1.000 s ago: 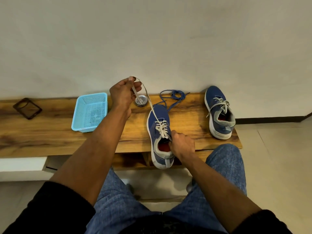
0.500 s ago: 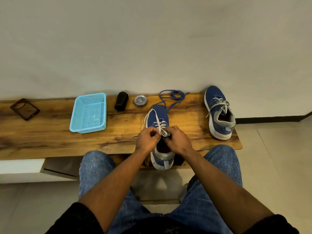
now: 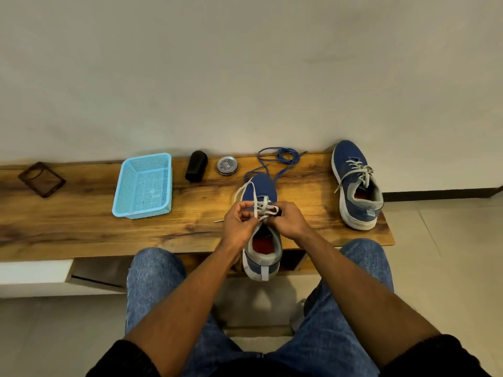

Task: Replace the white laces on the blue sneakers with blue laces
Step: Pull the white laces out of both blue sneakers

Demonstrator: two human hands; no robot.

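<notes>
On the bench [image 3: 81, 227], a row runs along the wall: case [image 3: 41, 179] far left, then basket [image 3: 143, 185], brush [image 3: 196, 166], tin [image 3: 227, 165], coiled laces [image 3: 281, 155]. Before the coil lies the near sneaker [image 3: 261, 240], heel over the front edge, 2 hands on it, apparently at its lace [image 3: 249, 189]. The second sneaker [image 3: 357, 186] lies far right.

Round tin [image 3: 227, 165] lid: printed marks, too small to read.
Blue basket [image 3: 143, 185] front rim: small dark scrawl, illegible.
Sneakers, laces, wooden bench: no lettering can be made out.
</notes>
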